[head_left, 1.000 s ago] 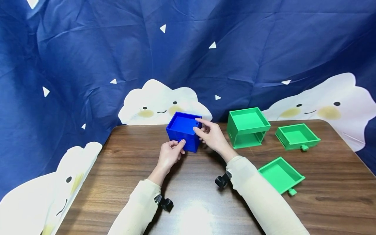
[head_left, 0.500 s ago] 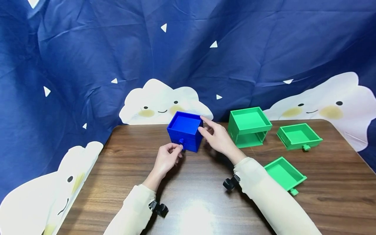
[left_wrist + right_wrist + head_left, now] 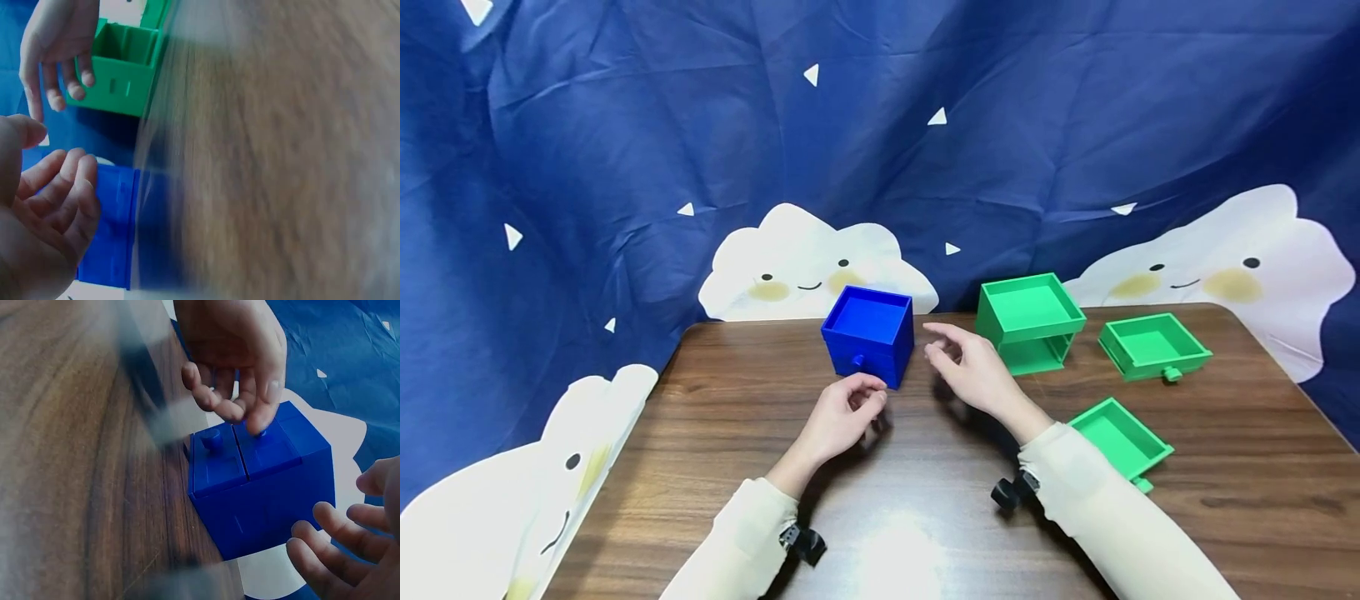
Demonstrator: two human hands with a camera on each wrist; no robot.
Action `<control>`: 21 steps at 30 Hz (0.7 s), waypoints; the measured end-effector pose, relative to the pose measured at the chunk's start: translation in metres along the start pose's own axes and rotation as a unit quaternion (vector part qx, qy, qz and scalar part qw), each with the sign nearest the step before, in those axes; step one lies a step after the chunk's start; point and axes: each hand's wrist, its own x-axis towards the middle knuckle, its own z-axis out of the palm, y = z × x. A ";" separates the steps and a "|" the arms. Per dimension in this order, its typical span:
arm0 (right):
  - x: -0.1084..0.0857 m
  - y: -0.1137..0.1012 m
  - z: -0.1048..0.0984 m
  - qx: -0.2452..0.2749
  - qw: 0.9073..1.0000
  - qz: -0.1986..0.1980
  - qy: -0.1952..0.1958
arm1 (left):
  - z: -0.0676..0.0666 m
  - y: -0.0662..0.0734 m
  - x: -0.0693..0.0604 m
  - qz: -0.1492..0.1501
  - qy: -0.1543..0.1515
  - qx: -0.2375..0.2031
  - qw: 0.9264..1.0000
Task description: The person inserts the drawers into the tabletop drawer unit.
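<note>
A blue mini drawer cabinet (image 3: pixel 880 358) with an open-topped tray stands near the table's back edge. Two drawer fronts, both pushed in, show in the right wrist view, and one knob (image 3: pixel 212 439) is plain there; the other lies partly behind the left fingertips. My left hand (image 3: pixel 838 421) hovers just in front of the cabinet, fingers loosely bent and holding nothing. To the cabinet's right, apart from it, my right hand (image 3: pixel 977 375) has relaxed fingers and nothing between them.
A green cabinet shell (image 3: pixel 1030 312) with a hollow front stands right of my right hand. One green drawer (image 3: pixel 1153 342) lies farther right; another green drawer (image 3: pixel 1122 440) lies nearer, partly behind my right sleeve. A patterned blue cloth (image 3: pixel 880 125) hangs behind the table.
My left fingers have left the blue cabinet's knob and drawn back toward me. My right hand has come off the cabinet's right side and moved rightward. The green pieces stay put.
</note>
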 end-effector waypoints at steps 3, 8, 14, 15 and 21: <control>-0.006 -0.002 -0.002 0.003 1.000 -0.002 0.000 | 0.004 0.004 0.000 0.014 -0.005 0.012 1.000; -0.016 0.000 -0.010 0.002 1.000 -0.007 0.007 | 0.012 0.011 0.003 0.037 -0.017 0.015 0.999; -0.027 0.004 -0.021 -0.008 1.000 -0.004 0.015 | 0.020 0.018 0.010 0.042 -0.028 0.023 0.998; -0.028 0.005 -0.022 -0.011 1.000 -0.003 0.016 | 0.021 0.019 0.010 0.042 -0.029 0.024 0.998; -0.036 0.005 -0.029 -0.017 1.000 -0.004 0.021 | 0.030 0.022 0.014 0.043 -0.032 0.014 0.998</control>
